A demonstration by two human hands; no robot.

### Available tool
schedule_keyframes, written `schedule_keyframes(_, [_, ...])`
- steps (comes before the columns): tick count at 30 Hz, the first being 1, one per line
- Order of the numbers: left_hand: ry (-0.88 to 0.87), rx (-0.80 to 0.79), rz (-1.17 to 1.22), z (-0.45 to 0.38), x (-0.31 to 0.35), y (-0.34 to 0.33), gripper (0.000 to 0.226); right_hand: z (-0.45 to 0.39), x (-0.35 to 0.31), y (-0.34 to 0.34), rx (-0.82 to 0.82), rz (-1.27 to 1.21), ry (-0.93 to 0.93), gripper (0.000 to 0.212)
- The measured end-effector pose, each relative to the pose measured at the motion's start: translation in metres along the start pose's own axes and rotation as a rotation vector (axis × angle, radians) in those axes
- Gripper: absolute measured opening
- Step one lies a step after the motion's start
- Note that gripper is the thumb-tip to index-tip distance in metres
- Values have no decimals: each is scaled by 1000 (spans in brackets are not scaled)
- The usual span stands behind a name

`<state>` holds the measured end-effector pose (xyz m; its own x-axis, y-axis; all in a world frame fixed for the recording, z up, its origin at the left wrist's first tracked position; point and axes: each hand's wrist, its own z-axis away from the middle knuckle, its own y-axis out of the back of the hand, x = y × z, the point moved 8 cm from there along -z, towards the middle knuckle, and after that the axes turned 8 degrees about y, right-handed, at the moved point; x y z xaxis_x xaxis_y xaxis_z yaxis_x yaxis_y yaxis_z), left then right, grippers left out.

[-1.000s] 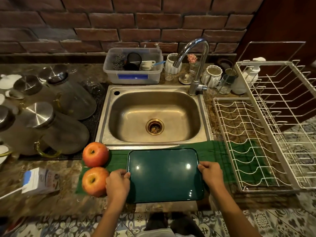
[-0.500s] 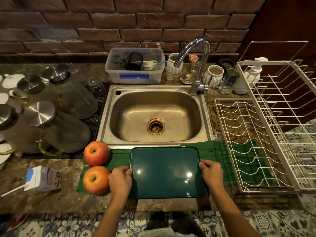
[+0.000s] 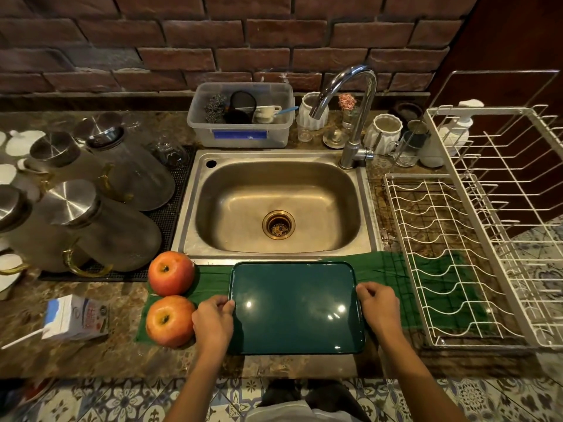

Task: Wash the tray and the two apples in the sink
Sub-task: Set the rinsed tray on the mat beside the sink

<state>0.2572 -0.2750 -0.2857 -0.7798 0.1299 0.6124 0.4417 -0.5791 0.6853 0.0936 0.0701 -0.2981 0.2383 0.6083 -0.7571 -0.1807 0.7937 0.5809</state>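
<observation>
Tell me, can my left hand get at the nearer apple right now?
Probably yes, once freed: the left hand grips the tray edge, and the nearer apple sits right beside it with nothing between.

Dark green tray (image 3: 292,306), red-orange apples (image 3: 171,273).

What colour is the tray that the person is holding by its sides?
The tray is a dark, glossy green, seen best in the head view, the only one.
</observation>
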Motion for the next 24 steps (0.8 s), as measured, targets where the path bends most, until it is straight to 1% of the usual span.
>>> schedule_keyframes(2, [7, 5, 4, 0, -1, -1, 14, -4, -8, 8, 67, 53, 61, 19])
schedule_keyframes(4, [20, 9, 4, -1, -2, -1, 14, -13, -18, 14, 116, 163, 168, 28])
schedule_keyframes(7, [33, 10, 2, -3, -4, -2, 13, -32, -30, 18, 140, 311, 302, 34])
schedule_keyframes(10, [39, 13, 12, -2, -4, -2, 13, -56, -31, 11, 79, 440, 354, 50])
schedule_keyframes(12, [47, 17, 19, -1, -6, -2, 13, -71, -24, 4, -3, 548, 324, 64])
schedule_keyframes(14, [67, 20, 29, -1, -7, -2, 13, -82, -14, -4, -71, 641, 304, 72])
schedule_keyframes(16, [77, 16, 29, -1, -6, -1, 11, -87, -8, -9, -92, 717, 322, 73])
schedule_keyframes(18, [72, 8, 21, 1, -4, -1, 8, -85, -7, -10, -68, 765, 341, 71])
schedule_keyframes(21, [38, 25, 18, 3, 0, 1, 8, -82, -11, -8, -2, 761, 371, 66])
schedule_keyframes(24, [38, 27, 5, 6, 2, 1, 9, -80, -14, -7, 14, 769, 377, 65])
